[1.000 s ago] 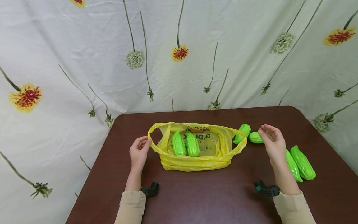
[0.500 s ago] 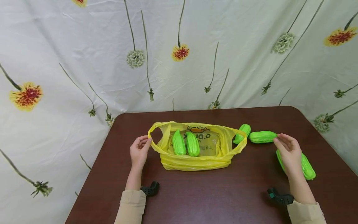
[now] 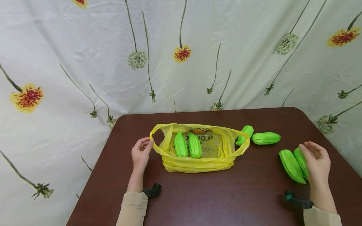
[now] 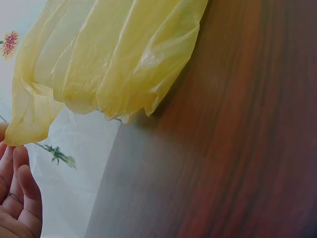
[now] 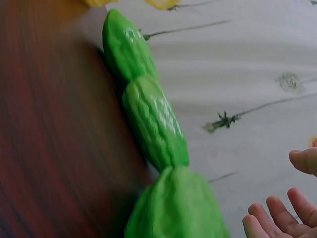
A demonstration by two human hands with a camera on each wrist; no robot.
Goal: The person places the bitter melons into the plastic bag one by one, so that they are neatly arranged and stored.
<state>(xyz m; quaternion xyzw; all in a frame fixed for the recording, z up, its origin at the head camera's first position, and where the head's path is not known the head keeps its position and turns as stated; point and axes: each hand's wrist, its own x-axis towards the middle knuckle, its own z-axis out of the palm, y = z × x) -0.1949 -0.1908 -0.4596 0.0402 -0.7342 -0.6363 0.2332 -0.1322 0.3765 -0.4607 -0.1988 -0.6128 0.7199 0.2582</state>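
Observation:
A yellow plastic bag (image 3: 198, 165) stands with its mouth spread on the table. Two green bitter melons, the left one (image 3: 181, 145) and the right one (image 3: 194, 146), lie inside it. My left hand (image 3: 140, 154) pinches the bag's left handle between thumb and fingers; the left wrist view shows the yellow film (image 4: 34, 116) at the fingertips. My right hand (image 3: 319, 160) holds nothing, its fingers loosely bent. It hovers by two more bitter melons, a fully visible one (image 3: 292, 166) and another (image 3: 301, 157) partly hidden behind the hand.
Behind the bag's right handle lies a bitter melon (image 3: 247, 131), with another bitter melon (image 3: 266, 138) lying sideways beside it. The dark reddish-brown table (image 3: 203, 197) ends at the back against a white floral cloth (image 3: 113, 40).
My right hand has moved right, away from the bag and past the sideways bitter melon to the pair at the right. My left hand and the bag have stayed in place.

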